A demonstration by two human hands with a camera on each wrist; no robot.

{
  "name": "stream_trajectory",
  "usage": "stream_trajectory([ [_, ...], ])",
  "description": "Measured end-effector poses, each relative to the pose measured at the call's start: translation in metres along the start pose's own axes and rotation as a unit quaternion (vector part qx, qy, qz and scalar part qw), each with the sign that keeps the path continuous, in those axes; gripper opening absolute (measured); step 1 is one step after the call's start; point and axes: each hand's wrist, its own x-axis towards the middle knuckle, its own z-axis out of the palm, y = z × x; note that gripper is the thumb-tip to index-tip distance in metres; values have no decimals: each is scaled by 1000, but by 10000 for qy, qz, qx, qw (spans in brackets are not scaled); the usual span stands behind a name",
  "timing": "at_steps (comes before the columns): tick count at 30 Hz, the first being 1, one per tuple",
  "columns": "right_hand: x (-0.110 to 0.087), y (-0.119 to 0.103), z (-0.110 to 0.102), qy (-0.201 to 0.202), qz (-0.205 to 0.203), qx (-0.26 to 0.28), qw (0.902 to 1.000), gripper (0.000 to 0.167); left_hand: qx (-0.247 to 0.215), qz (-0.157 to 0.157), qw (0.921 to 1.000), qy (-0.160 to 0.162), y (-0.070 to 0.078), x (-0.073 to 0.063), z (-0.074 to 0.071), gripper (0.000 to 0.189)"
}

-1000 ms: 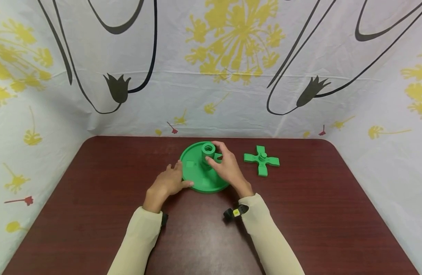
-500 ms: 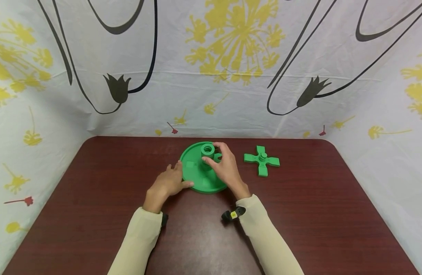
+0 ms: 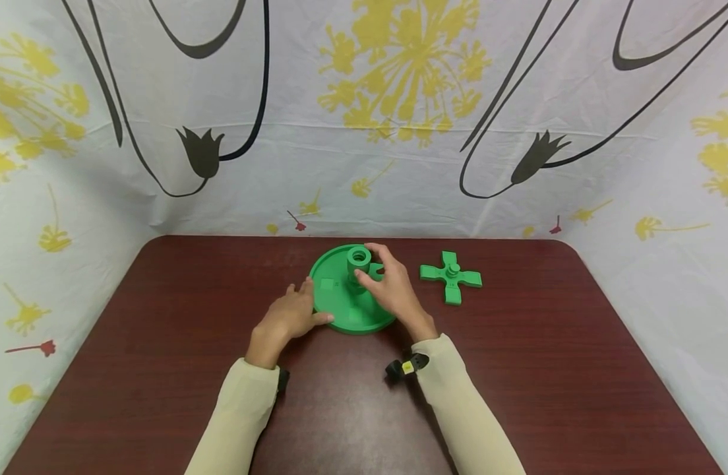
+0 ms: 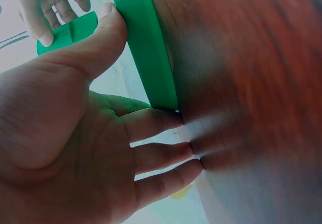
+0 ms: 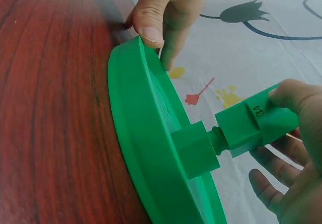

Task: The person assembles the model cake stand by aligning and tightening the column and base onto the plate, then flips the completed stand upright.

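Before me, on the red-brown worktop (image 3: 554, 369), the left hand (image 3: 288, 313), fingers apart, touches a dish (image 3: 346, 313), the right hand (image 3: 396, 289) pinches a tube (image 3: 353, 267), flowered cloth (image 3: 423, 204) beyond both.

Soft, pale glare on the tabletop (image 3: 364, 415)

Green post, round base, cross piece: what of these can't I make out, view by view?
Right wrist: the green post's upper end, hidden by the right hand.
Right wrist: round base, cut off by the bottom edge.
Head: cross piece, any lettering too small to read.
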Motion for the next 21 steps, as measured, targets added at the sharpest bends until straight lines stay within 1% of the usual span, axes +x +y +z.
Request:
stream_trajectory([
  [5, 0, 1, 0, -143, -20, 20, 9999, 60, 0, -38, 10000, -31, 0, 0, -1, 97],
  [7, 1, 0, 1, -83, -34, 52, 9999, 62, -3, -46, 10000, -39, 0, 0, -2, 97],
  [9, 1, -1, 3, 58, -76, 62, 9999, 63, -14, -48, 10000, -50, 0, 0, -2, 97],
  [13, 1, -1, 6, 276, -200, 24, 9994, 58, -34, -46, 10000, -50, 1, 0, -2, 97],
  [18, 0, -2, 6, 293, -228, 80, 9993, 51, -12, -23, 10000, -33, 0, 0, -1, 96],
  [21, 0, -1, 8, 341, -191, 90, 9992, 57, -15, -17, 10000, -35, 0, 0, -1, 96],
])
